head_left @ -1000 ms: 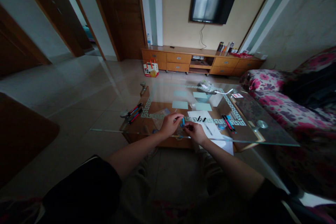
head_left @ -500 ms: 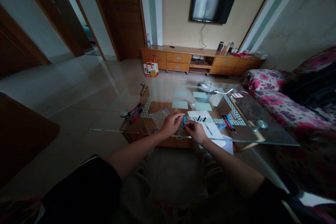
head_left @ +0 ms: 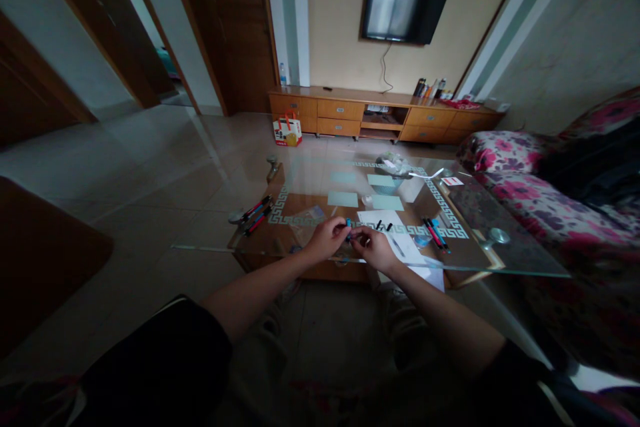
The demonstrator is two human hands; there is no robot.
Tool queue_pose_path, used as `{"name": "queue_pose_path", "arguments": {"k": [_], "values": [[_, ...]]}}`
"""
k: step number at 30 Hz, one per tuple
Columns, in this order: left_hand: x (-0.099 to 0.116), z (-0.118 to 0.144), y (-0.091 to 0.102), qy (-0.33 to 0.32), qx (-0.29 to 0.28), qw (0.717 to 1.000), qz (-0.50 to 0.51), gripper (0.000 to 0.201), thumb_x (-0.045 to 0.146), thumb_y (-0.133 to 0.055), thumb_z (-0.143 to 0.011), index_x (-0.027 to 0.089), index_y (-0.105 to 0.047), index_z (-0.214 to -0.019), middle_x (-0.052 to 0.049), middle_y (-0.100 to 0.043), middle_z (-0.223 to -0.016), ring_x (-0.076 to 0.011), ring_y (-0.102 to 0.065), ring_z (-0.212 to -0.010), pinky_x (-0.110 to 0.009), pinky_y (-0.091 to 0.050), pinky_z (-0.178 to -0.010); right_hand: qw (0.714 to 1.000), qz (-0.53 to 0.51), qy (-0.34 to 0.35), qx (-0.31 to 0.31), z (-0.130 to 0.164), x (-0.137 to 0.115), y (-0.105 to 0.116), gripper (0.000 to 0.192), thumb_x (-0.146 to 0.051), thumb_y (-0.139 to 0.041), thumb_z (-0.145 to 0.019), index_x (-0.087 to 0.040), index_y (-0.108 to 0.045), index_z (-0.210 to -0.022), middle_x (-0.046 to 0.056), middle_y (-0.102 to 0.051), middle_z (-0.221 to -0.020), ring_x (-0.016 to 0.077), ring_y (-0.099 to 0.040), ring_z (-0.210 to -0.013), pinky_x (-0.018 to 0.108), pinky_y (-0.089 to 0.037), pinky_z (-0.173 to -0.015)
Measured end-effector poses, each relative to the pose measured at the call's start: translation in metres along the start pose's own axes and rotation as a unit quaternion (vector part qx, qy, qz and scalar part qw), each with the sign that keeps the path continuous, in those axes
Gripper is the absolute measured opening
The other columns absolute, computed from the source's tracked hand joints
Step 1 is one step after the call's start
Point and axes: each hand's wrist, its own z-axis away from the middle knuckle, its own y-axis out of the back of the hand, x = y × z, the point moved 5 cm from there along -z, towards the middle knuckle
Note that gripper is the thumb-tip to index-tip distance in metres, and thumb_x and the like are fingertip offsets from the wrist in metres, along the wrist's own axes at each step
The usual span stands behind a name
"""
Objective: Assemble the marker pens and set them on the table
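Observation:
Over the near edge of the glass table, my left hand (head_left: 327, 238) is closed, thumb and fingertips pinching a small blue pen part (head_left: 349, 221) that stands upright. My right hand (head_left: 373, 247) is closed too, its fingertips meeting at the lower end of that same piece. The fingers hide most of it, so I cannot tell which part of a pen it is. Just right of my hands, a white sheet of paper (head_left: 413, 255) carries a slim clear pen piece (head_left: 399, 247) and two short black pieces, one being this black piece (head_left: 389, 227).
Red, blue and black pens (head_left: 256, 215) lie at the table's left end, and another group of pens (head_left: 437, 235) at the right. A bowl with a plastic bag (head_left: 395, 165) stands at the back. The glass tabletop (head_left: 530, 265) has exposed edges; a flowered sofa (head_left: 515, 153) is at right.
The fingers of my left hand have come down and closed on the blue pen part. My hands are closer together, and less of the piece shows.

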Motion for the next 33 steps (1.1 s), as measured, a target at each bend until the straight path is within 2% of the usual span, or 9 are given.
{"name": "queue_pose_path", "arguments": {"k": [5,14,30,33], "values": [[-0.001,-0.001,0.005,0.013,0.016,0.999,0.030,0.017,0.034,-0.054,-0.094,0.018,-0.060,-0.090,-0.002,-0.065,-0.083,-0.0152,-0.062,-0.079,-0.025,-0.048,-0.075,0.987,0.138,-0.046,0.069,-0.002,0.011,0.025,0.027,-0.010,-0.058,-0.073,-0.015,-0.062,-0.099,0.003,-0.068,-0.081,0.0130,-0.058,-0.064,0.024,-0.043,-0.064],[-0.002,-0.001,0.005,0.023,0.016,0.999,0.037,0.019,0.035,-0.056,-0.092,0.017,-0.061,-0.088,-0.003,-0.065,-0.082,-0.0154,-0.061,-0.076,-0.026,-0.048,-0.074,0.973,0.219,-0.069,0.034,-0.001,0.019,0.024,0.012,-0.011,-0.059,-0.080,-0.014,-0.064,-0.091,0.007,-0.066,-0.087,0.0155,-0.060,-0.079,0.024,-0.044,-0.076],[-0.003,-0.001,0.006,0.031,0.018,0.999,0.037,0.020,0.036,-0.057,-0.092,0.017,-0.062,-0.087,-0.002,-0.066,-0.081,-0.0149,-0.060,-0.074,-0.025,-0.048,-0.072,0.962,0.263,-0.072,0.014,-0.002,0.023,0.027,0.021,-0.015,-0.057,-0.086,-0.013,-0.074,-0.099,0.010,-0.069,-0.097,0.0164,-0.064,-0.082,0.024,-0.045,-0.083],[-0.004,-0.001,0.006,0.036,0.018,0.998,0.040,0.021,0.038,-0.057,-0.091,0.018,-0.063,-0.088,-0.003,-0.066,-0.080,-0.0152,-0.060,-0.073,-0.025,-0.048,-0.071,0.957,0.281,-0.071,0.004,-0.001,0.022,0.025,0.020,-0.017,-0.056,-0.088,-0.014,-0.074,-0.095,0.011,-0.068,-0.098,0.0169,-0.064,-0.083,0.024,-0.045,-0.084]]}}
